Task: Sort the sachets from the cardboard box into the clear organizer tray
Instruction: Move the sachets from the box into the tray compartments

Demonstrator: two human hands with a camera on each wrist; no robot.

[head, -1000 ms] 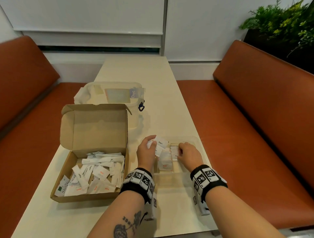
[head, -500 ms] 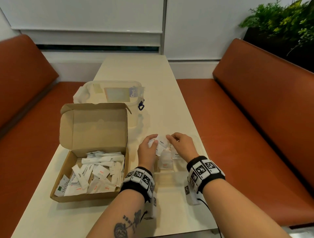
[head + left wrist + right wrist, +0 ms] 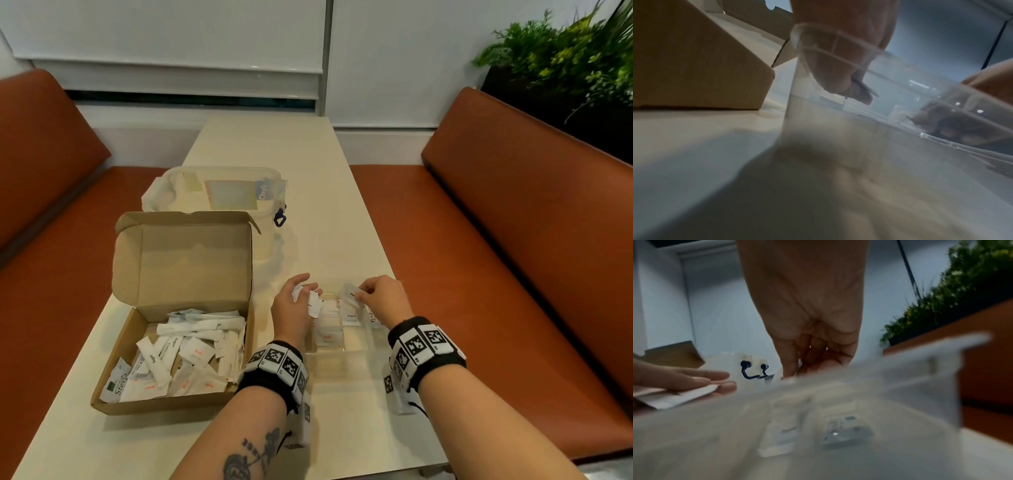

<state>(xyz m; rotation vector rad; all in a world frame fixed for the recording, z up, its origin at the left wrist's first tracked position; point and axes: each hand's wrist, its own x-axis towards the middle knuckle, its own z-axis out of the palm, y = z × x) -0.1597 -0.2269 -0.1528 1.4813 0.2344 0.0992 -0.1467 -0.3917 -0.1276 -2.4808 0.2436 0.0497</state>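
The open cardboard box [image 3: 113,399] sits at the table's near left and holds several white sachets [image 3: 191,353]. Right of it stands the clear organizer tray [image 3: 346,363] with sachets of salt, pepper and stevia in its far compartments. My left hand [image 3: 301,298] holds a small bunch of white sachets [image 3: 313,303] over the tray's left side. My right hand [image 3: 371,296] pinches a single pepper sachet [image 3: 349,294] above the tray's far middle. In the right wrist view the right hand [image 3: 809,368] curls down over the blurred tray [image 3: 937,369].
A clear lidded plastic container [image 3: 222,195] with a blue latch stands behind the box. Orange bench seats [image 3: 496,274] flank the narrow cream table [image 3: 267,144]. A green plant [image 3: 565,51] is at the far right.
My right hand moved up from the tray's right side, took one pepper sachet off the left hand's bunch and drew it rightwards. The left hand stayed in place.
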